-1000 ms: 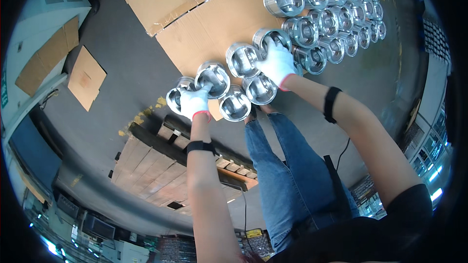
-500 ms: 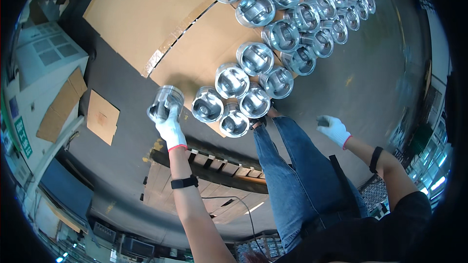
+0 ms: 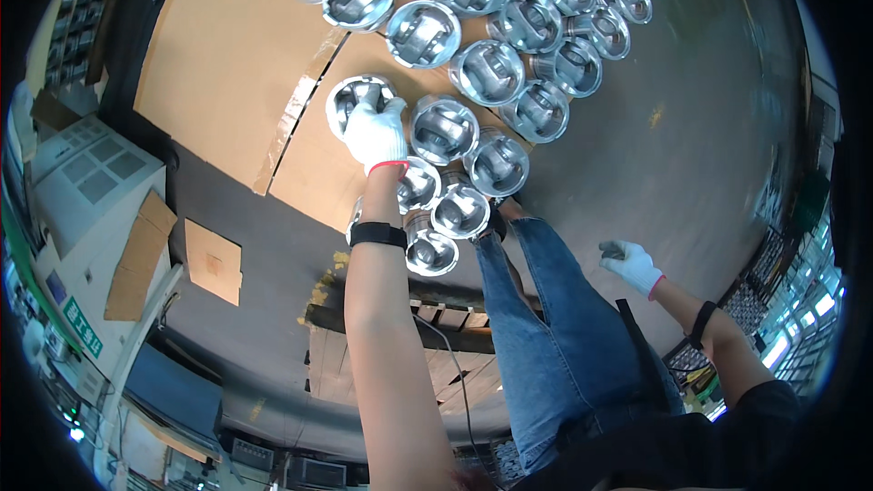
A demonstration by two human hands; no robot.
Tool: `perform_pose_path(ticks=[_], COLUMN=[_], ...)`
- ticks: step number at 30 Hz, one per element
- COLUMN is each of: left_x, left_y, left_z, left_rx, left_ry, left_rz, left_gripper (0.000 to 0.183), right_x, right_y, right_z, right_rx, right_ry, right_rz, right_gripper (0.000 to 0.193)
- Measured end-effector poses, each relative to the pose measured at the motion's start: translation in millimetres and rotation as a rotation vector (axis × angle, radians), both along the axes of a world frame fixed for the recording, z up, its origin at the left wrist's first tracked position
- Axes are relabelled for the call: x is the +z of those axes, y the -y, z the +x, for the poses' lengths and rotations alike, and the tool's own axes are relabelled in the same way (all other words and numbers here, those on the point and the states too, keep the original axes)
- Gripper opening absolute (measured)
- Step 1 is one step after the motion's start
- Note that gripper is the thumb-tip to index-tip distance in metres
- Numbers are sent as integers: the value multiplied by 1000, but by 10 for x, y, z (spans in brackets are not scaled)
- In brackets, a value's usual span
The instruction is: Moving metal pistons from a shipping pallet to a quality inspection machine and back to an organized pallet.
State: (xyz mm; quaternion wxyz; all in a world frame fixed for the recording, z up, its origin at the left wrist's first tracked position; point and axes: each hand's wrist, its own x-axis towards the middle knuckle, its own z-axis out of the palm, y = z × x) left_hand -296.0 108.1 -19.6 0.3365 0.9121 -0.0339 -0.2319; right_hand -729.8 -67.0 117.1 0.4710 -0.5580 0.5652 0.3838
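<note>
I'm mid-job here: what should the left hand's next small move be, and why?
Probably settle the shiny silver cylindrical metal piston gently flat before loosening the grip. The white-gloved left hand reaches into it above the flat brown cardboard sheet, close to a similar silver metal piston on the right; whether its full weight already rests there, I can't tell.

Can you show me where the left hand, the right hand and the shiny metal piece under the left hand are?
Left hand (image 3: 376, 135): head view, middle of the white glove.
Right hand (image 3: 630, 263): head view, middle of the glove.
Shiny metal piece (image 3: 344, 100): head view, its hollow end, left of the fingers.
</note>
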Motion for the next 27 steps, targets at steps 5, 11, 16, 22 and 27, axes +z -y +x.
perform_pose_path(ticks=[5, 11, 16, 22, 27], left_x=[-111, -32, -52, -36, 198], left_y=[94, 230, 288, 162, 147], left_z=[-3, -56, -113, -98, -191], left_rx=[-86, -156, -178, -337, -500], left_ry=[-21, -83, -19, 24, 113], left_rz=[86, 34, 111, 159, 309], left_gripper=[46, 42, 40, 39, 50], right_x=[33, 93, 88, 215, 138], right_y=[57, 111, 76, 25, -100], right_z=[-285, -465, -635, -432, -475], right_rx=[-128, -114, -121, -97, -85], right_ry=[30, -81, -43, -88, -40], right_rz=[36, 59, 92, 57, 65], right_gripper=[42, 39, 40, 41, 41])
